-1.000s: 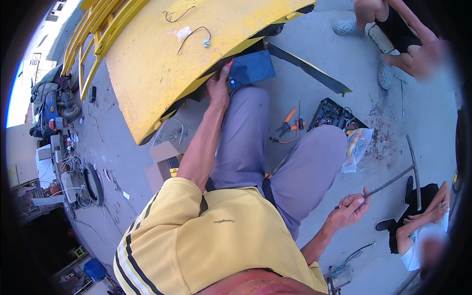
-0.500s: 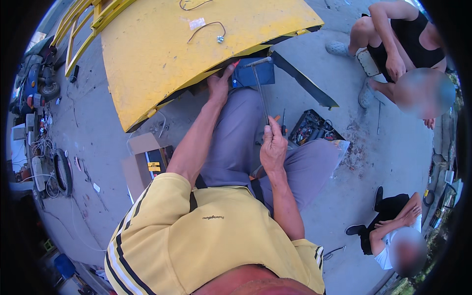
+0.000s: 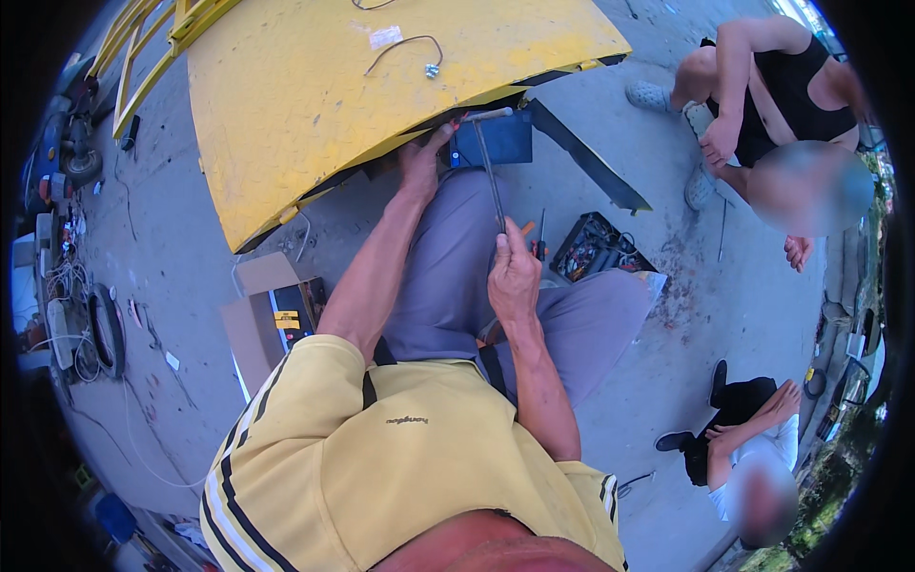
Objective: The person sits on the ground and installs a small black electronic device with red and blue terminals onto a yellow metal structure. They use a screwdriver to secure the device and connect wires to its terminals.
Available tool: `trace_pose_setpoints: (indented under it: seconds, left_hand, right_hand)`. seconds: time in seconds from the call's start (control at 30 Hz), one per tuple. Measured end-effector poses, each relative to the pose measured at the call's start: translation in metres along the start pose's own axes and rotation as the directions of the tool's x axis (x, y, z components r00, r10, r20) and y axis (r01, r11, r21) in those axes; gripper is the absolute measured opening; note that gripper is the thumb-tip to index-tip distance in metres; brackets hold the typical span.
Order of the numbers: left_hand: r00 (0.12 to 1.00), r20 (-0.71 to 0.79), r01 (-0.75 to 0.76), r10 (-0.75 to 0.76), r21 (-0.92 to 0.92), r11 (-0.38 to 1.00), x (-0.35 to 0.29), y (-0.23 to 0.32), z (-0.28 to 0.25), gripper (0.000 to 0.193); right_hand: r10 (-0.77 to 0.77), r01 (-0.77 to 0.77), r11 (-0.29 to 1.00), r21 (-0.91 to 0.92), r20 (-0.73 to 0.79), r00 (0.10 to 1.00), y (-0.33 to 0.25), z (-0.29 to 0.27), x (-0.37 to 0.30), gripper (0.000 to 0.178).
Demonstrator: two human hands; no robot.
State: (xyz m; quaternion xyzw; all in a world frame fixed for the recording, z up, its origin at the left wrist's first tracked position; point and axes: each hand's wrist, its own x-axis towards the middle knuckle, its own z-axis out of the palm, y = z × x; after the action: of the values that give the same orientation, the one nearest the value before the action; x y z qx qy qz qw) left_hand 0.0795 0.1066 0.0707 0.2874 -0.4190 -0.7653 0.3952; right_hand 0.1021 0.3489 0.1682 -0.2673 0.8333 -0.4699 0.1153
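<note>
My left hand (image 3: 419,170) reaches under the front edge of a yellow metal panel (image 3: 381,86). Its thumb lies close to a small red piece beside a blue, battery-like box (image 3: 510,141); most of its fingers are hidden beneath the panel. In front of my lap, my right hand (image 3: 515,281) is closed round the lower end of a T-handle wrench (image 3: 489,172). The wrench slants upward, and its crossbar appears over the top edge of the blue box, near the red piece. Contact there cannot be made out. A wire (image 3: 405,40) rests on the panel.
An open black toolbox (image 3: 596,250) sits right of my knees, with a screwdriver (image 3: 542,234) nearby. A dark strip (image 3: 591,157) sticks out from the panel. On the left is an open cardboard box (image 3: 253,319). Two people (image 3: 762,105) (image 3: 753,429) sit at the right.
My right hand and the wrench have shifted left, bringing the crossbar closer to the red piece. My left hand stays under the panel. The upper-right person's arms have moved.
</note>
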Motion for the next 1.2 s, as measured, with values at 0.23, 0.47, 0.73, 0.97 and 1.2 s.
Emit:
trace_pose_setpoints:
  seconds: [0.23, 0.47, 0.73, 0.97, 1.2]
  left_hand:
    - [0.999, 0.013, 0.036, -0.037, 0.019, 0.999, 0.002, 0.007, 0.003, 0.052]
    - [0.991, -0.040, -0.121, 0.125, 0.092, 0.988, -0.005, 0.012, 0.016, 0.049]
    - [0.997, -0.033, -0.066, 0.068, 0.047, 0.997, -0.005, 0.008, 0.012, 0.051]
    - [0.999, -0.023, -0.034, 0.035, 0.053, 0.998, -0.006, 0.004, 0.006, 0.054]
    - [0.997, -0.067, -0.031, 0.029, -0.029, 0.999, -0.006, -0.008, -0.004, 0.034]
  right_hand:
    - [-0.004, 0.004, 1.000, -0.031, -0.006, 1.000, 0.002, -0.002, 0.001, 0.030]
    - [-0.195, 0.187, 0.980, -0.066, -0.145, 0.970, 0.018, 0.005, -0.002, 0.030]
    - [-0.061, 0.060, 0.998, -0.016, -0.067, 0.996, 0.005, -0.005, -0.003, 0.028]
    - [-0.198, 0.192, 0.980, -0.057, -0.119, 0.973, 0.001, -0.007, -0.004, 0.028]
    - [-0.154, 0.147, 0.984, -0.103, -0.067, 0.986, 0.008, -0.007, 0.002, 0.028]
